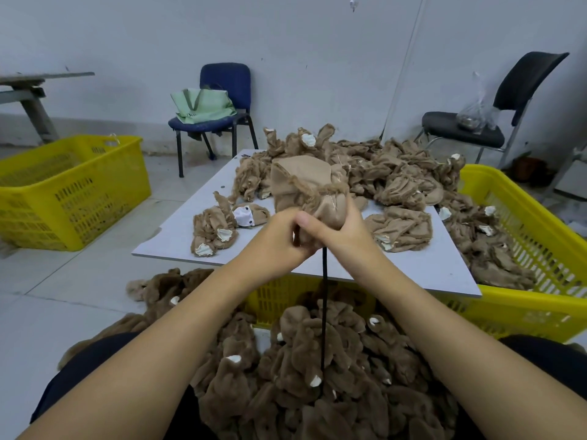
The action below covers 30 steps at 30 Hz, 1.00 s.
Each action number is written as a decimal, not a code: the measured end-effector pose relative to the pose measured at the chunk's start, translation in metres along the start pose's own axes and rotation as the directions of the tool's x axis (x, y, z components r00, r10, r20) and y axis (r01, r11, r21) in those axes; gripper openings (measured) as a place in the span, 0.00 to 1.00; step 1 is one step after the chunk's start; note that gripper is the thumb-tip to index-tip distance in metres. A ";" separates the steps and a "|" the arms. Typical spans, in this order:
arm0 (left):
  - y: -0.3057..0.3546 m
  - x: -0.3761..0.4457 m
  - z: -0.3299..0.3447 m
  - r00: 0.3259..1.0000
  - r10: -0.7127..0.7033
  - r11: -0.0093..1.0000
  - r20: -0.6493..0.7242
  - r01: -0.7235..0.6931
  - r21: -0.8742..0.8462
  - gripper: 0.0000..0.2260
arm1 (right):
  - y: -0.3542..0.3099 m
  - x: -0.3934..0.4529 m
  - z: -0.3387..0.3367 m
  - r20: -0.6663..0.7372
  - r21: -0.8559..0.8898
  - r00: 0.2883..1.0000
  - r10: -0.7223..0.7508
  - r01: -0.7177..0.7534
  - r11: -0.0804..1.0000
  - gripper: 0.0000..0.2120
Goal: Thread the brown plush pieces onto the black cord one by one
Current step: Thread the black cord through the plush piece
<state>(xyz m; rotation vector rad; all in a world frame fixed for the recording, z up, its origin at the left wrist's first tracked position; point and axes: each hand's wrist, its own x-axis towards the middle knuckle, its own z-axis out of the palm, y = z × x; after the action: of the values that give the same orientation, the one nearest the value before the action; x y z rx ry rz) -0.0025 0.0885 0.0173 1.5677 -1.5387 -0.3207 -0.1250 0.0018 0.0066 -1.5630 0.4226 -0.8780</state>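
Note:
I hold one brown plush piece [305, 182], turned inside out, above the grey board [178, 230]. My right hand [343, 230] grips its lower end with the thumb across the front. My left hand [276, 239] is curled against it from the left, where the black cord [324, 306] comes out. The cord hangs straight down into a bunch of threaded plush pieces [317, 369] between my knees. Loose plush pieces [390, 173] are heaped at the far side of the board, and a small cluster [216, 230] lies at its left.
A yellow crate [527, 217] under the board holds more plush pieces at the right. Another yellow crate [63, 188] stands on the floor at the left. A blue chair [219, 103] with a green bag and a black chair [482, 122] stand by the wall.

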 end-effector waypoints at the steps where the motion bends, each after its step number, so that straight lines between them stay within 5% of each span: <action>1: 0.000 -0.001 0.001 0.999 -0.002 1.000 0.041 0.002 0.003 0.07 | 0.003 -0.001 0.002 -0.042 -0.019 0.999 -0.024 0.024 1.000 0.41; 6: 0.003 -0.001 -0.020 0.973 -0.027 0.993 0.229 0.000 0.117 0.05 | 0.012 -0.003 0.002 -0.061 -0.053 0.988 -0.144 0.141 0.989 0.13; 10: 0.012 0.004 -0.014 0.974 -0.085 0.986 -0.211 0.051 -0.162 0.07 | 0.016 -0.003 0.006 -0.056 -0.015 0.987 -0.150 0.149 0.989 0.12; 13: 0.021 0.003 0.013 0.960 -0.215 0.920 -0.180 0.137 -0.367 0.18 | 0.022 0.000 0.008 -0.059 -0.019 0.992 -0.107 0.106 0.994 0.10; 15: 0.018 0.003 0.025 0.939 -0.224 0.957 -0.262 0.162 -0.239 0.32 | 0.027 0.004 0.009 -0.048 -0.024 0.994 -0.096 0.095 0.995 0.09; 17: 0.015 0.006 0.019 0.907 -0.042 0.985 -0.418 0.107 0.133 0.37 | 0.030 0.006 0.010 -0.032 -0.026 0.996 -0.080 0.080 0.997 0.09; 19: 0.014 0.012 0.007 0.937 0.133 0.930 -0.322 -0.006 0.367 0.35 | 0.032 0.007 0.010 -0.015 -0.019 0.997 -0.073 0.073 0.997 0.10; 23: 0.009 0.016 0.000 0.998 -0.052 0.998 -0.029 0.053 0.039 0.25 | 0.035 0.004 0.009 -0.004 -0.040 0.996 -0.092 0.091 0.995 0.16; 30: 0.007 0.011 0.010 0.994 -0.016 0.999 -0.105 0.021 0.047 0.20 | 0.035 0.002 0.007 0.046 -0.040 0.996 -0.075 0.077 0.996 0.29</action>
<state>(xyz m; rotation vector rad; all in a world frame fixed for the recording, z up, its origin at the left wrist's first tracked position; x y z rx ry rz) -0.0118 0.0759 0.0211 1.6121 -1.4613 -0.2098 -0.1115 -0.0021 -0.0261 -1.6424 0.3539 -0.8959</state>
